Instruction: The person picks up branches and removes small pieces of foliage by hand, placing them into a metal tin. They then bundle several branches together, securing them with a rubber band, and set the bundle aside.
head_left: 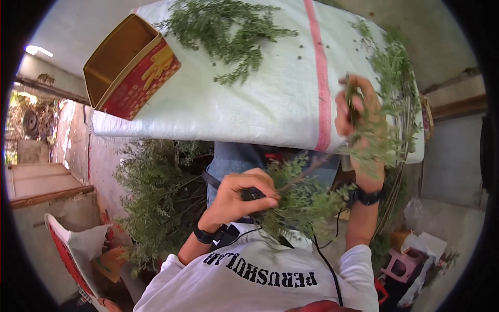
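Presently | green sprig [351,100] is pinched by fingers of right hand [368,112] | dark object [253,194] is gripped by fingers of left hand [235,196] | red box [140,83] is set on white surface [260,117]

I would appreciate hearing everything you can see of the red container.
The red container is open-topped and lidless, roughly rectangular with rounded corners, its material looking like thin metal or plastic. Its rim and inner walls are golden-brown; yellow stick shapes, lettering and a checkered band mark the outer side. It appears to stand upright on the white woven sheet, at its left end, beside green sprigs.
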Tool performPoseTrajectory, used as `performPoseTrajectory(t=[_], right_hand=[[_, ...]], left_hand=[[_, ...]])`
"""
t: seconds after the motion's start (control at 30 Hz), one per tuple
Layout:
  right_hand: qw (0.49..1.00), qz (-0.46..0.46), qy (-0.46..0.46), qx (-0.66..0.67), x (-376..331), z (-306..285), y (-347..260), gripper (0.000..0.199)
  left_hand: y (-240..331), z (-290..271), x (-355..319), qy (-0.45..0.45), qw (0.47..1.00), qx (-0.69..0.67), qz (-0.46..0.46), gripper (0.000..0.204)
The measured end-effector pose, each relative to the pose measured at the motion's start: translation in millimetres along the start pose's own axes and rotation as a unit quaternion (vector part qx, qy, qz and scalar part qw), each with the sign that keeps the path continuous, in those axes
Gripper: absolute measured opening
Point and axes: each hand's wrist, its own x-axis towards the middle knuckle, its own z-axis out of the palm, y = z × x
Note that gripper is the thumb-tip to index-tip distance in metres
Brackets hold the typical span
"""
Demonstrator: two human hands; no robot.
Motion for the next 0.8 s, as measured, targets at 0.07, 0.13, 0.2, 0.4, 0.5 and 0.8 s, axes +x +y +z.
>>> performPoseTrajectory(t=[0.07, 0.13, 0.2, 0.4, 0.5, 0.8], right_hand=[[1.000, -0.012, -0.001, -0.009, -14, -4, 11, 0.030], [0.983, -0.003, -0.091, -0.160, -24, 1, 10, 0.025], [0.964, 0.018, -0.138, -0.228, -27, 10, 10, 0.022], [0.898, -0.069, -0.198, -0.387, -49, 26, 18, 0.018], [0.898, -0.081, -0.179, -0.394, -54, 26, 22, 0.020], [0.896, -0.075, -0.158, -0.407, -60, 21, 24, 0.021]], left_hand=[[0, 6, 4, -0.040, 0.999, 0.030, 0.012, 0.014], [0, 8, 8, -0.016, 0.998, 0.065, 0.022, 0.013], [1, 5, 13, 0.010, 0.990, 0.133, 0.053, 0.011], [2, 8, 13, 0.066, 0.975, 0.210, 0.035, 0.010], [-4, 9, 12, 0.049, 0.977, 0.202, 0.038, 0.010], [-2, 15, 14, 0.048, 0.980, 0.192, 0.036, 0.015]])
